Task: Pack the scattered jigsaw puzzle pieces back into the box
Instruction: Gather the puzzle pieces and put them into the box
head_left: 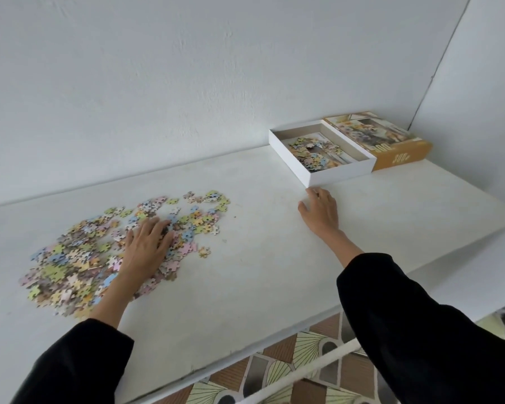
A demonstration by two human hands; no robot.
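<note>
A wide scatter of pastel jigsaw pieces [79, 252] covers the left part of the white table [260, 258]. My left hand [148, 243] lies flat on the right side of that pile, fingers spread over the pieces. The white box bottom [341, 173] stands at the back right against the wall, with a small heap of pieces [312, 154] inside it. My right hand [321, 212] rests palm down on the table just in front of the box's near corner, fingers apart and holding nothing.
The box lid [403, 154], orange-sided with a printed picture, lies right behind the box bottom, touching it. A white wall runs along the table's far edge. The table's front edge crosses the lower frame, with patterned floor tiles [289, 371] below.
</note>
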